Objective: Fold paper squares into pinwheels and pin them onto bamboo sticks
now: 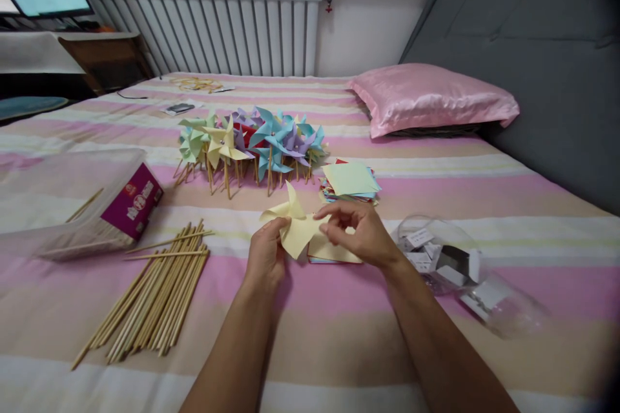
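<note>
The person's left hand (267,248) has a closed grip on a pale yellow paper pinwheel (299,235), thumb on top, at its left side. The pinwheel is part-folded, one point standing up, and is held above the striped bedspread (339,342) in front of the person. The right hand (356,229) is at its right side, thumb and forefinger slightly parted; whether that grip pinches the paper cannot be told.

At near left, a pile of wooden sticks (159,297) lies loose, two set across the rest. At near right lie a clear plastic bag (506,313) and, just beyond it, a second clear bag (448,261) containing white labelled packets. Partly under the right hand is a low stack of paper squares (334,253), yellow on top.

Left of the hands, a clear plastic tub (77,197) with a purple label (135,201) lies on its side, sticks inside. Beyond the hands is a taller paper stack (349,181), pale green uppermost. Behind and to the left, assembled pinwheels (272,132) on sticks stand close together in green, yellow, blue and purple.

Farther back are a pink pillow (431,100) and, against the wall, a radiator (208,32).
</note>
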